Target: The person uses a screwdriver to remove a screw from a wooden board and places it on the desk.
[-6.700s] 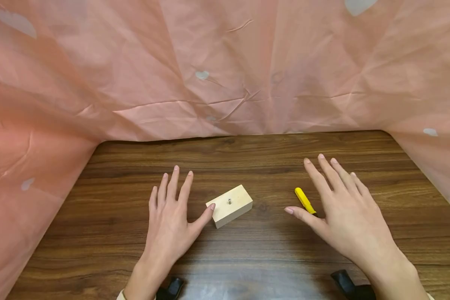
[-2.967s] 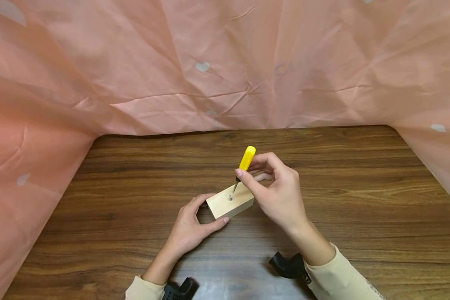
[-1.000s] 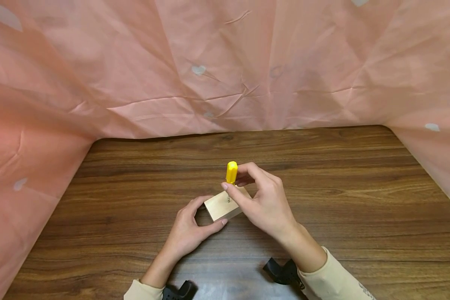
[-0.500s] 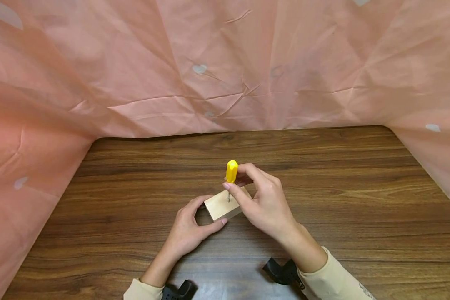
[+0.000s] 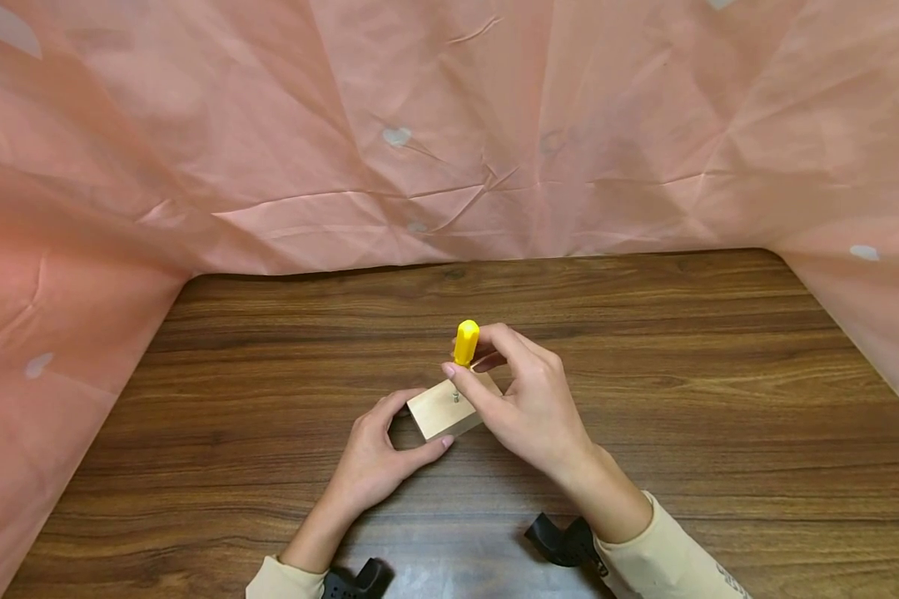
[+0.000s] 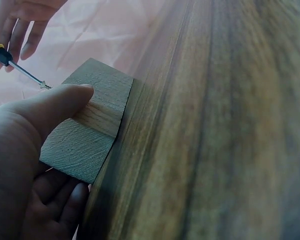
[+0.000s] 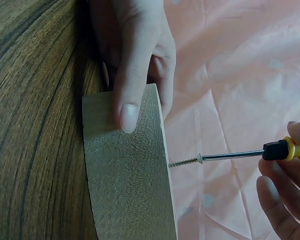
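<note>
A pale wooden block (image 5: 436, 413) lies on the table, a metal screw (image 7: 186, 162) standing out of its top face with part of its thread exposed. My left hand (image 5: 374, 466) grips the block's left end, thumb on the near side and fingers round the far side. Above the block, my right hand (image 5: 535, 416) pinches a small screwdriver (image 5: 466, 343) with a yellow handle and black collar. In the right wrist view the screwdriver shaft (image 7: 232, 155) lines up with the screw, its tip right at the head. The right hand's thumb hides part of the shaft in the head view.
The brown wood-grain table (image 5: 719, 399) extends around both hands. Pink cloth (image 5: 449, 125) with pale heart shapes hangs along its back and sides. A black wrist mount (image 5: 562, 541) sits by the right sleeve, another black mount (image 5: 360, 578) by the left sleeve.
Both hands were spread open, the screwdriver lying at right. Since then the left hand took the block, the right brought the screwdriver to the screw. Lately its handle tilted slightly right.
</note>
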Action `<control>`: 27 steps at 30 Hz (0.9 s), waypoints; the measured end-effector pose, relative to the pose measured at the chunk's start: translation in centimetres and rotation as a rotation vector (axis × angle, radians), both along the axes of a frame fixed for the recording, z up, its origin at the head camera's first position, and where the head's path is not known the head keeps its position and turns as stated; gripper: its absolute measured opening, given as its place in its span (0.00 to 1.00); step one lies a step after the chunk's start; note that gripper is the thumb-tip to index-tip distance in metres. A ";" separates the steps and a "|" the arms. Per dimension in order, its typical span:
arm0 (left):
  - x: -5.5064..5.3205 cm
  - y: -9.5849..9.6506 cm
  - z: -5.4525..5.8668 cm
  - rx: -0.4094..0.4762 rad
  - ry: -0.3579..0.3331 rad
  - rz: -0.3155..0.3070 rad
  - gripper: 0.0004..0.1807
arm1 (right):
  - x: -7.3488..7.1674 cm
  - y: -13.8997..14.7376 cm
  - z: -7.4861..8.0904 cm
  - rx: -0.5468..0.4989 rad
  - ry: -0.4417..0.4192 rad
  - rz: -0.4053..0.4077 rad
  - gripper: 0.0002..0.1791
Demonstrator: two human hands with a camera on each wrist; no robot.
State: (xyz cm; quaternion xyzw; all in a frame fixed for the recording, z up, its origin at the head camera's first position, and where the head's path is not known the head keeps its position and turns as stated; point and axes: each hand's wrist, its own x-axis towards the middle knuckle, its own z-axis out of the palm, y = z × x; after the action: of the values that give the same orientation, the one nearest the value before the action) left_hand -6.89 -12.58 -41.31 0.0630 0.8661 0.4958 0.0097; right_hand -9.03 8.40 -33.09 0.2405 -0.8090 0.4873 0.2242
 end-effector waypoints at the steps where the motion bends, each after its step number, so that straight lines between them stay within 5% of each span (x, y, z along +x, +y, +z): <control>1: 0.0 0.0 0.0 0.000 0.000 0.000 0.31 | 0.0 0.0 0.0 -0.007 0.003 0.002 0.10; 15: 0.0 -0.1 0.0 0.009 -0.009 -0.001 0.31 | -0.1 0.0 -0.3 -0.050 0.002 0.017 0.22; 27: 0.0 0.0 0.0 0.012 -0.011 -0.001 0.31 | 0.0 0.0 -0.1 -0.037 -0.003 0.027 0.15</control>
State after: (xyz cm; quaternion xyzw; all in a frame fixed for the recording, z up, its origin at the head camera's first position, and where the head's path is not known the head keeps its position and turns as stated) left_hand -6.86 -12.58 -41.33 0.0606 0.8629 0.5015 0.0141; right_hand -9.04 8.41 -33.18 0.2464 -0.7969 0.5054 0.2208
